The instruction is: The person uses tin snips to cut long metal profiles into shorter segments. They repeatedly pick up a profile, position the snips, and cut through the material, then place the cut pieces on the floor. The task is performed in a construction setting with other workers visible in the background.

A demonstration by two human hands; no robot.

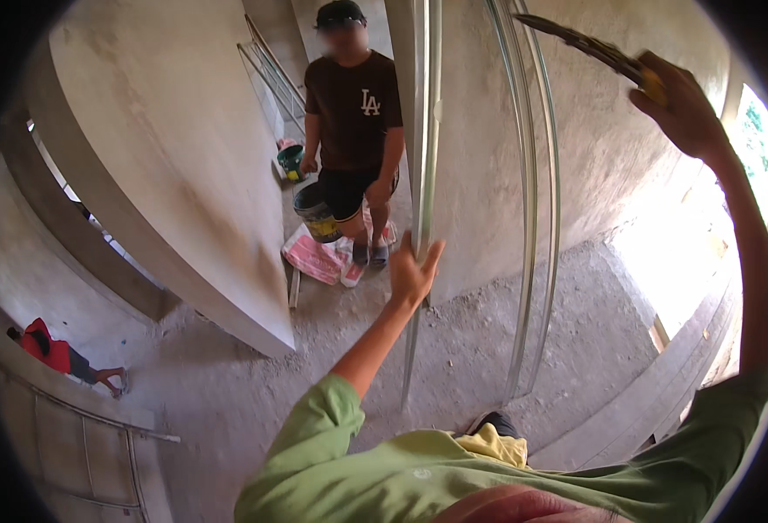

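My left hand (413,277) is closed around a long, thin metal channel (427,166) that stands upright in front of me, its lower end near the floor. Raised high on the right, my right hand (685,109) grips a pair of tin snips (589,44) with dark, narrow jaws and a yellow handle. The tip of the snips points left, near the upper part of two more upright metal channels (528,200). These channels stand side by side to the right of the held one and reach down to the floor.
A person (349,113) in a dark shirt stands beyond the wall edge, beside a bucket (316,213) and pink-and-white sacks (314,254). Another person (48,349) in red is at far left. A metal frame (87,444) lies lower left. Rubble covers the concrete floor (218,410); a bright opening (680,235) is right.
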